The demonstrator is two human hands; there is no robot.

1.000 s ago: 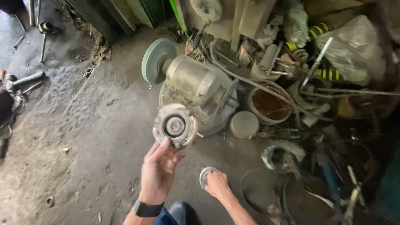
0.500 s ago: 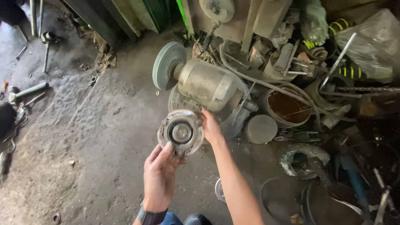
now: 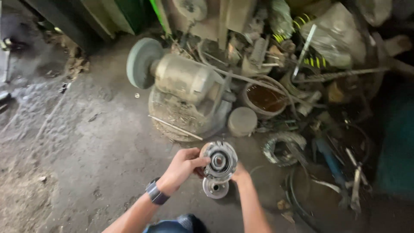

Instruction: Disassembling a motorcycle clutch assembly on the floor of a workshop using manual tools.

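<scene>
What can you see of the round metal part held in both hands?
The round metal part is a grey, worn disc with a stepped hub, a dark central bore and small notches on its rim. It is held face-up toward the camera above the floor. The left hand grips its left edge, the right hand supports it behind. A smaller metal disc lies just below.

Silver-grey metal hub (image 3: pixel 219 161); pale grey-green grinding wheel (image 3: pixel 142 61); dusty beige motor (image 3: pixel 183 77); yellow-and-black striped spring (image 3: pixel 313 61); dark grey wristwatch (image 3: pixel 156 193); grey concrete floor (image 3: pixel 86 146).
</scene>
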